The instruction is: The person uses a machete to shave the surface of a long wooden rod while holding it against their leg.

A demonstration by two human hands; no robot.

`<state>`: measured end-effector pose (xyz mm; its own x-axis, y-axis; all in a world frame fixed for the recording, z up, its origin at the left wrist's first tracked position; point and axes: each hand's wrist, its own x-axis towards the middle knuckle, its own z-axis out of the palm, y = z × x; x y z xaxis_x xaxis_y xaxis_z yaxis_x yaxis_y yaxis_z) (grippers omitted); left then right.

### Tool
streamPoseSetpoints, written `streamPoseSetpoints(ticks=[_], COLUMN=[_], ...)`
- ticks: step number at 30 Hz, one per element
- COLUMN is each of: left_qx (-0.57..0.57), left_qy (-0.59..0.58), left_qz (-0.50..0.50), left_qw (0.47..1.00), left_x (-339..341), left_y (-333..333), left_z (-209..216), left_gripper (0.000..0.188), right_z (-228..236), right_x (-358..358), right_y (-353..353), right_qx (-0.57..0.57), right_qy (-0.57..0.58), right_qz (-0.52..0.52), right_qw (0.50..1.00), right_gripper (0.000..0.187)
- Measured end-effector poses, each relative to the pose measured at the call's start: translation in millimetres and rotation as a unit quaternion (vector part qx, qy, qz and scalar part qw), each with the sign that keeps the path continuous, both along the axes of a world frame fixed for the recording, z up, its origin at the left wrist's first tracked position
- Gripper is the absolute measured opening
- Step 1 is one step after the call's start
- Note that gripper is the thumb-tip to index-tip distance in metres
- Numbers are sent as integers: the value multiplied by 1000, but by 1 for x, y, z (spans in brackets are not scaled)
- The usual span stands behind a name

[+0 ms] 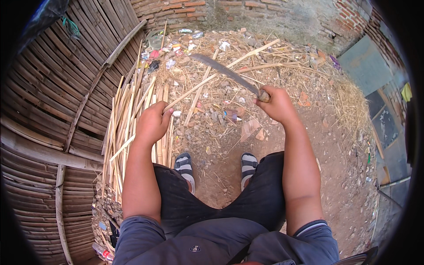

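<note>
My right hand [277,105] is closed round the wooden handle of a machete [227,73]. Its long, dark, slightly curved blade points to the far left, passing over or against a pale bamboo strip. My left hand [151,122] grips the near end of that long bamboo strip [198,86], which slants away to the far right. Whether the blade touches the strip I cannot tell. Beside and beyond my left hand lies a pile of split bamboo strips [128,119], partly hidden by my forearm.
A slatted bamboo wall [39,97] stands close on the left. Ahead is a brick and plaster wall [247,17]. Litter, shavings and stones cover the dirt ground [221,190]. Grey sheets [366,66] lean at the right. My sandalled feet are apart below.
</note>
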<state>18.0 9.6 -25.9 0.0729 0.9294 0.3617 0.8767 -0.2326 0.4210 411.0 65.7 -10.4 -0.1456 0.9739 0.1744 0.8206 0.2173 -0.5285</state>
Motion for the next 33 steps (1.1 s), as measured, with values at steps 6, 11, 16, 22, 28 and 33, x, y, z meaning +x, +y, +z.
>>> streamPoseSetpoints(ticks=[6, 11, 16, 22, 28, 33], left_qx=[-42, -22, -35, -68, -106, -75], left_qy=[-2, 40, 48, 42, 73, 79], left_qz=[18, 59, 60, 59, 40, 56], left_qw=[999, 997, 996, 995, 991, 992], left_x=[12, 12, 19, 31, 19, 7], left_y=[-5, -8, -5, -9, -8, -8], left_z=[10, 18, 18, 20, 20, 21], left_gripper=[31, 39, 42, 43, 44, 46], right_z=[4, -8, -22, 2, -6, -25], right_x=[-40, -17, 19, -36, -56, -4], right_y=[-22, 8, 21, -7, -13, 18], right_qx=[71, -71, -23, -85, -35, -66], right_qy=[-89, 55, 108, -6, -77, 100], right_qz=[138, 46, -54, 96, 160, -13], right_qw=[984, 995, 992, 992, 983, 993], right_gripper=[29, 37, 49, 44, 40, 47])
